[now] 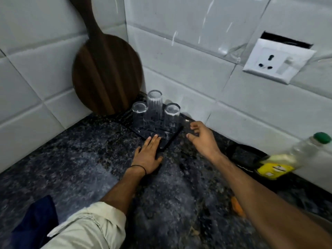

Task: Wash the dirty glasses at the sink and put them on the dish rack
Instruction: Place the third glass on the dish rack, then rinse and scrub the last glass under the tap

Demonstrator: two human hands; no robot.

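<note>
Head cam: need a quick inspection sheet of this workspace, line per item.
Surface: dark speckled granite counter, with a pale sheen in the middle.
Job's things: three clear glasses upside down on the black dish rack in the corner: tall ribbed glass, short left glass, short right glass. Sink not in view.
Clutter: round wooden board leaning against the tiles; bottle with green cap and yellow label, blurred; orange scrap.
Grippers: left hand flat, fingers on the rack's near edge; right hand open beside the rack, holding nothing.
Cables: nothing seen.
Surroundings: white tiled walls; wall socket, nothing plugged in.
</note>
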